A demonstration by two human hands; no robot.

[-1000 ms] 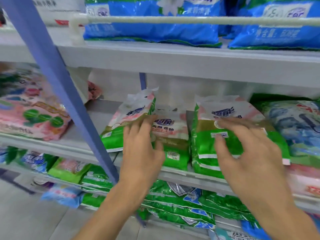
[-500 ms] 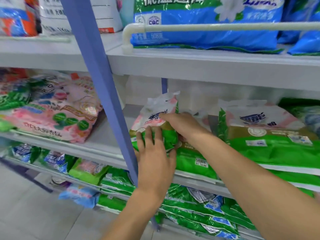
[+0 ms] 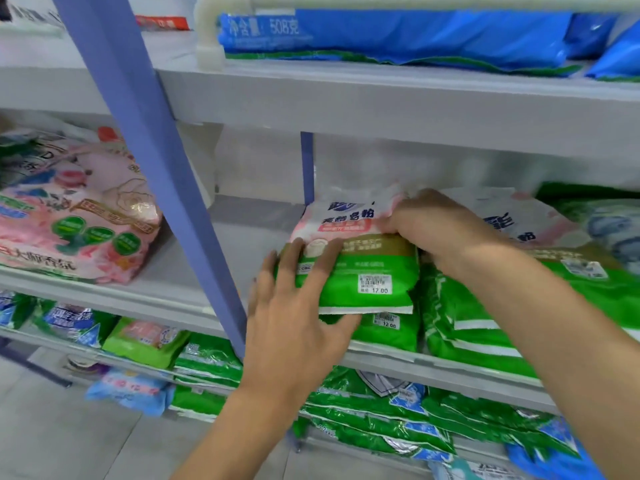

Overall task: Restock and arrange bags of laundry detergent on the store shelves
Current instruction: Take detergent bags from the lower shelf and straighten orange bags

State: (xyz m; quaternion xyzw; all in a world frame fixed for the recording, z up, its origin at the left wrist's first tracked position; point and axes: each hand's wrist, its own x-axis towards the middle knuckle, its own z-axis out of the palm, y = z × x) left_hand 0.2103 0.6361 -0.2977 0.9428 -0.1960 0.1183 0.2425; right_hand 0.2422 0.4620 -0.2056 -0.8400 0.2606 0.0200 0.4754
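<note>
Mid-shelf, bag betw. L grip, R grip

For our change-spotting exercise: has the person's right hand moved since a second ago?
Yes. The right hand has moved left, off the larger green stack and onto the small green bag.

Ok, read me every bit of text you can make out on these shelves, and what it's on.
"净含量: 508克": blue bag.
"12.00": price sticker on the top green bag.
"12.00": second sticker on the lower green bag.
"大师香氛": pink bag.
Brand lettering on both green bags: too blurred.
</note>
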